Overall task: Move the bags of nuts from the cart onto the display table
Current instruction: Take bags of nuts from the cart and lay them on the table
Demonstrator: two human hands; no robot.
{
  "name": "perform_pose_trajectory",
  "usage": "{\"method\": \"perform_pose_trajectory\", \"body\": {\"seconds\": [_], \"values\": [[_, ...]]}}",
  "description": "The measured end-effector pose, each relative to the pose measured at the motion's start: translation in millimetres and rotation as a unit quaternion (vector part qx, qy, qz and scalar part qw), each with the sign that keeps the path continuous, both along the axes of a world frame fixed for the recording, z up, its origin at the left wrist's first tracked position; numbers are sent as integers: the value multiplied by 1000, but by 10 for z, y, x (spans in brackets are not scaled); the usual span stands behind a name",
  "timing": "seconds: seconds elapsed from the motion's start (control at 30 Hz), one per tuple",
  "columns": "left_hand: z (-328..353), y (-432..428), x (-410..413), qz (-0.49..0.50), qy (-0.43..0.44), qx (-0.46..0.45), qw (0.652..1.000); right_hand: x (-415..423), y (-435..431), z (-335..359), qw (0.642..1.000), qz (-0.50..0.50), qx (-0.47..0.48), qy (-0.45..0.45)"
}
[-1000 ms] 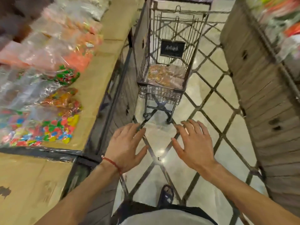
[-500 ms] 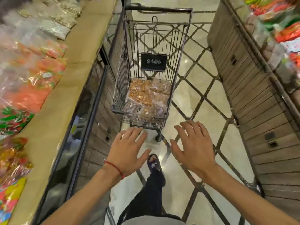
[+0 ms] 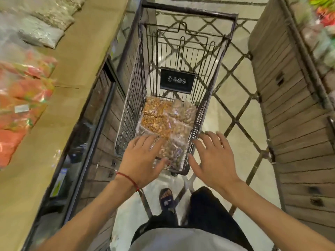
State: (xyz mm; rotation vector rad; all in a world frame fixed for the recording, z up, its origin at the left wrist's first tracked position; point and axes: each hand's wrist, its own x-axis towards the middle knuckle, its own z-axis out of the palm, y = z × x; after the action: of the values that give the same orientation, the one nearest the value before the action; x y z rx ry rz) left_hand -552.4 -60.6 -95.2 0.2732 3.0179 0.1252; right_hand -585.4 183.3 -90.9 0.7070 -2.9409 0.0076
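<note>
1. Nearest the camera, the person's grey top and dark trousers fill the bottom edge, and a dark sandal (image 3: 166, 198) stands on the pale tiled floor (image 3: 233, 98) with its dark diamond lines.
2. Both bare forearms reach forward from the lower corners. The left wrist carries a thin red string bracelet (image 3: 127, 178).
3. The left hand (image 3: 143, 160) is spread flat, palm down, fingers loose and apart. It hangs over the near left corner of the cart (image 3: 181, 156); it grips nothing, and whether its fingertips touch the nearest bag cannot be told.
4. The right hand (image 3: 212, 160) is likewise released, fingers fanned, holding nothing. It sits over the cart's near right rim, beside the wire wall.
5. The bags of nuts (image 3: 163, 124) lie in the bottom of the cart's wire basket, several clear packets overlapping: orange-brown ones toward the left, paler ones toward the right and near end.
6. Further in, a black sign (image 3: 176, 80) hangs on the cart's folding inner panel, and the dark handle bar (image 3: 188, 10) crosses the far end.
7. On the left, the display table (image 3: 76, 57) runs alongside the cart, its tan top bare along the edge nearest the aisle. Red and orange packets (image 3: 23, 91) lie on its near stretch and silvery-grey packets (image 3: 41, 33) further away.
8. On the right, a slatted wooden counter side (image 3: 293, 115) borders the aisle, with blurred colourful goods at its top corner.
</note>
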Motion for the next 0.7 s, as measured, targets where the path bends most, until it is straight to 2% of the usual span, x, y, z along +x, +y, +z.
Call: {"method": "perform_pose_trajectory", "body": {"seconds": [0.2,0.4,0.53,0.7], "values": [[-167,-53,-405,96,-41,4,995,-887,-116,-294,996,85,-18,-31],[-198,108,-741,229,-73,1,971,-1790,-227,-424,978,194,-3,-76],[-265,265,-887,297,-100,7,949,-2255,-338,-460,957,279,30,-77],[-405,293,-862,339,-118,13,933,-2527,-537,-483,932,346,79,-70]]}}
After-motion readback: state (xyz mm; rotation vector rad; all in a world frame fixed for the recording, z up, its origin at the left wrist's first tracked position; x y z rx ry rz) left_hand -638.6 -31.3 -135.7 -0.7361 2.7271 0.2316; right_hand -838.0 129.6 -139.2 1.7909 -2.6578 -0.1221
